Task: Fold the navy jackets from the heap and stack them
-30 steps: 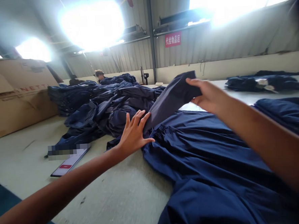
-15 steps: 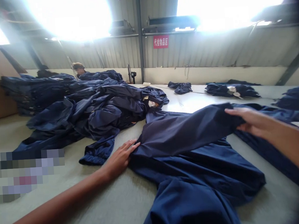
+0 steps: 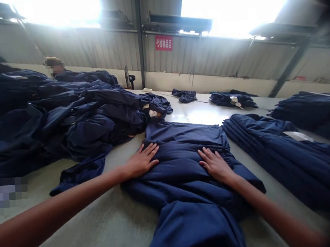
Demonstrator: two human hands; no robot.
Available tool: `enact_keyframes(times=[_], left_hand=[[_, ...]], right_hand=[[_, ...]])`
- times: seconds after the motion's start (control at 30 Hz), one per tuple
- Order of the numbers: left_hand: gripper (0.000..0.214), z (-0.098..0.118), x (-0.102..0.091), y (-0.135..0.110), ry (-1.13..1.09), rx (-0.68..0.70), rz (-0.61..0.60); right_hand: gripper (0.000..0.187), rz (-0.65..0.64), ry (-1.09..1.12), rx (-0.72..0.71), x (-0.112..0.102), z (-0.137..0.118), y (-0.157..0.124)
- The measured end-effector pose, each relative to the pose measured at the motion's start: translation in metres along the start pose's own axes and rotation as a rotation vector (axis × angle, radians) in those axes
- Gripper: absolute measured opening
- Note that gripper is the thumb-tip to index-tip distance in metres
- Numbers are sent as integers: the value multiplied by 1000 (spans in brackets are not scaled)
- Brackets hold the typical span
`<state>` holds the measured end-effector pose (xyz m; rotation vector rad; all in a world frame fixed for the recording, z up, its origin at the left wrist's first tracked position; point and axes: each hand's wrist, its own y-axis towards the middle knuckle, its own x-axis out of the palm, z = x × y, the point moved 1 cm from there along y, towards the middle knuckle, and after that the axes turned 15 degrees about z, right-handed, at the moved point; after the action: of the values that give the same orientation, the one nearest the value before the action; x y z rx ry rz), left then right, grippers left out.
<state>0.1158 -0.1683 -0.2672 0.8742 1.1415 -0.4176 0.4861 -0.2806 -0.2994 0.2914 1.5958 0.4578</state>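
Observation:
A dark navy garment (image 3: 179, 167) lies spread on the table in front of me, its upper part flat and its near end bunched in loose folds. My left hand (image 3: 142, 160) rests on its left edge with fingers spread. Flat on the right side of the cloth is my right hand (image 3: 215, 165), its fingers also apart. Neither hand grips anything. Which kind of garment it is cannot be made out.
A heap of navy garments (image 3: 89, 117) covers the table's left side. To the right lies a folded stack (image 3: 270, 150) with a white label (image 3: 298, 136); another pile (image 3: 309, 111) is behind it. A person (image 3: 54, 67) is beyond the heap. Smaller bundles (image 3: 233, 100) lie farther back.
My right hand has let go of the raised cloth edge and come down left onto the garment. The lifted part now lies flat. My left hand has spread onto the cloth. The view has shifted right.

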Motion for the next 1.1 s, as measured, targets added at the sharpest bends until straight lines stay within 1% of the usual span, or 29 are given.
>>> enact_keyframes(times=[0.03, 0.07, 0.1, 0.17, 0.23, 0.3, 0.33, 0.4, 0.47, 0.5, 0.53, 0.6, 0.63, 0.7, 0.8, 0.87, 0.97, 1.1], left_hand=[[67, -7, 12, -5, 1, -9, -28], [68, -16, 20, -11, -4, -17, -43], [68, -24, 23, -15, -10, -21, -48], [69, -36, 19, -16, -17, -22, -77], [70, -34, 7, -7, -17, -14, -153], [72, -19, -5, 10, -18, 28, -199], [71, -7, -8, 20, -15, 59, -180], [65, 19, -4, 36, 4, 106, -64], [59, 40, 12, 45, 32, 113, 44], [58, 46, 22, 45, 41, 101, 63], [57, 50, 33, 42, 45, 85, 61], [57, 49, 51, 33, 33, 59, 30], [57, 46, 56, 29, 24, 50, 21], [58, 41, 61, 23, 11, 42, 19], [58, 38, 57, 21, 11, 32, 32], [59, 38, 55, 23, 18, 18, 36], [59, 40, 55, 24, 22, 2, 22], [59, 40, 57, 24, 6, -4, 26]], right_hand=[[60, -39, -6, 4, 5, -3, -4], [61, -70, -3, 2, 8, -4, -7], [62, -97, 3, 1, 9, -4, -9], [63, -155, 15, 10, 2, -1, -7], [63, -191, 9, 23, -12, -5, 3], [60, -162, -2, 18, -26, -21, 17], [60, -124, -2, 10, -32, -34, 25], [60, -58, 42, -14, -34, -65, 39], [61, -35, 106, -58, -26, -93, 46], [62, -45, 132, -74, -18, -104, 46], [63, -67, 158, -86, -10, -111, 45], [63, -113, 203, -86, 6, -115, 39], [63, -125, 221, -79, 12, -114, 35], [63, -122, 245, -65, 19, -108, 30], [60, -102, 241, -64, 18, -100, 29], [60, -98, 191, -59, 13, -90, 28], [62, -83, 34, 11, 6, -62, 19], [62, -32, -141, 99, 2, -8, -3]])
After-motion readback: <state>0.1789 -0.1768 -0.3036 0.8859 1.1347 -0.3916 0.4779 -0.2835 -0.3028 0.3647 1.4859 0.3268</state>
